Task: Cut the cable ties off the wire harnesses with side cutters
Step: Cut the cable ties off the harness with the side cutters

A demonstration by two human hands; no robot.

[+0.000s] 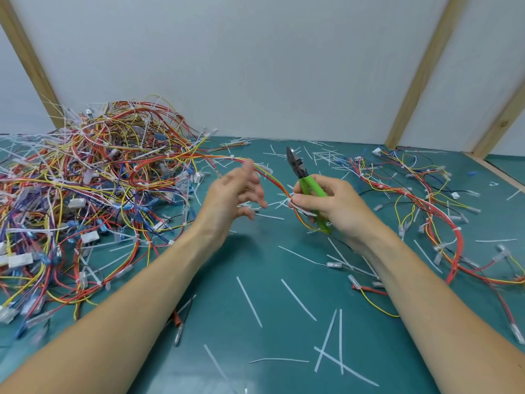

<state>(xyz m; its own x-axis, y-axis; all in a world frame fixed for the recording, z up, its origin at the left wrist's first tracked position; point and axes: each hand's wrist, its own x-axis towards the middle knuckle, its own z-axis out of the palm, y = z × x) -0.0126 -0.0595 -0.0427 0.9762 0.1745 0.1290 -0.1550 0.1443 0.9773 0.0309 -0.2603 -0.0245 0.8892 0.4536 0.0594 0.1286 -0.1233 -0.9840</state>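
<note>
Green mat [255, 280] holds a tangled harness pile [93, 183]. Right of the pile, the left hand [235, 194] hovers, fingers spread. Further right, the right hand [326, 206] grips green side cutters [305, 180] and a wire bundle [272, 177].

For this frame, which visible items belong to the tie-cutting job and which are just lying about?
In the job:
side cutters, gripped in the right hand
harness strand pinched there too
harness pile
left hand, open

Lying about:
cut tie strips
spread-out harness
</note>
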